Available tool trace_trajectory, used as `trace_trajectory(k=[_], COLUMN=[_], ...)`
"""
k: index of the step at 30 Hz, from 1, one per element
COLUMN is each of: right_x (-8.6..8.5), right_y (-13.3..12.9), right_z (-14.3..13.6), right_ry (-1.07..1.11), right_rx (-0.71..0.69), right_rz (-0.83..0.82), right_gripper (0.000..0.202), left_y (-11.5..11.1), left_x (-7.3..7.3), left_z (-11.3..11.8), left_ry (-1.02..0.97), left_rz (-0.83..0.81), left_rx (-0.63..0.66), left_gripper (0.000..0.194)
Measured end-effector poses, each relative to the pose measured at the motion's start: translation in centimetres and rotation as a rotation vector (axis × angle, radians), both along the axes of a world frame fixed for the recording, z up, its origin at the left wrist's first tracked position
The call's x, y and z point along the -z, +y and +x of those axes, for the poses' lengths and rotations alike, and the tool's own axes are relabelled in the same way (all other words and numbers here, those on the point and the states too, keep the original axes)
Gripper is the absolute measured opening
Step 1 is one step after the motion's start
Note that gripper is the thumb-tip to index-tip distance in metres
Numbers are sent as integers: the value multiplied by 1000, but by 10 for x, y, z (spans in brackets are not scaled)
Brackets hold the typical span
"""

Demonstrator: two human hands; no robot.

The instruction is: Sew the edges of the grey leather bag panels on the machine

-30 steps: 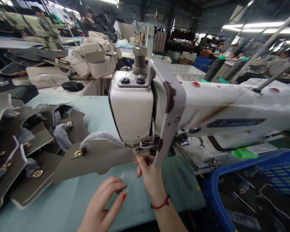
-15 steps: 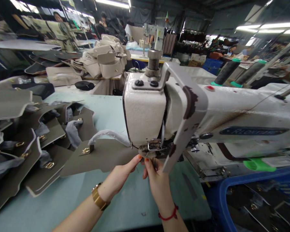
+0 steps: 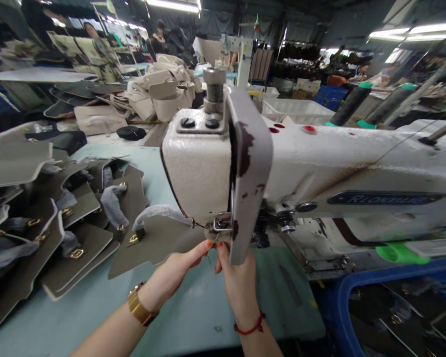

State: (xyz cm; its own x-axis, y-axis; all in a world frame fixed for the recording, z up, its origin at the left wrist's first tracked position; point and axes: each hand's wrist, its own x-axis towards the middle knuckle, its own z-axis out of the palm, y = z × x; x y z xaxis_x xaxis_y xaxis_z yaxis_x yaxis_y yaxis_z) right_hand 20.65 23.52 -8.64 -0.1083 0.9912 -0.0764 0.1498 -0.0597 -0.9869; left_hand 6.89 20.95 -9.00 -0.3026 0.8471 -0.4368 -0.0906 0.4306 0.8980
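A grey-brown leather panel (image 3: 159,243) with a plastic-wrapped handle and gold buckle lies on the green table, its right end under the head of a white sewing machine (image 3: 196,168). My left hand (image 3: 184,265), with a gold watch on the wrist, has its thumb and fingers pressed on the panel's near edge below the machine head. Close beside it, my right hand (image 3: 234,277), wearing a red bracelet, is closed near the needle area. What its fingers hold is hidden behind the thumb and the machine's grey lever. A short thread hangs between the hands.
Similar panels with wrapped handles (image 3: 82,248) are piled at the left. A blue basket (image 3: 342,302) holding more panels stands at the lower right. Beige bag pieces (image 3: 167,89) are heaped behind the table. Other people and machines are farther back.
The panel has turned slightly, its left end now farther right and lower. Both hands have shifted a little left. The machine head appears farther left in view.
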Motion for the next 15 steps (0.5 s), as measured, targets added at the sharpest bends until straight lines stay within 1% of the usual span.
trace_trajectory(k=[2,8,10,15], right_x=[-1,-3,-2,-3], right_y=[0,0,0,0], right_z=[0,1,1,2], right_ry=[-4,-30,-32,-38], right_rx=[7,11,2,2], right_rz=[1,51,76,99], right_gripper=[44,37,39,43], left_y=[0,5,6,8], left_x=[2,14,15,11], left_z=[-1,1,2,1], left_ry=[13,40,18,-36], left_rz=[-3,-6,-4,11], left_rx=[12,14,25,69], left_gripper=[43,45,45,44])
